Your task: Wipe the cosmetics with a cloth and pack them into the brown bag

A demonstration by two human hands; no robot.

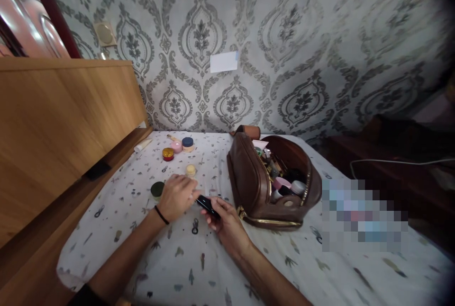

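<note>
A slim black glossy item (207, 205) is gripped in my right hand (226, 223), tilted between my two hands. The fingers of my left hand (177, 197) are closed at its upper left end; a black band circles that wrist. Beside my left hand stands a jar with a dark green lid (157, 189), and just above it a small pale yellow jar (191, 170). To the right, a brown leather bag (250, 178) lies unzipped, with cosmetics and small containers inside.
Farther back are a red jar with gold lid (168, 154), a pink jar (176, 146), a blue-lidded jar (188, 144) and a white tube (142, 145). A brown cylinder (250, 131) lies behind the bag. A wooden panel (67, 130) borders the left; the right has a blurred patch.
</note>
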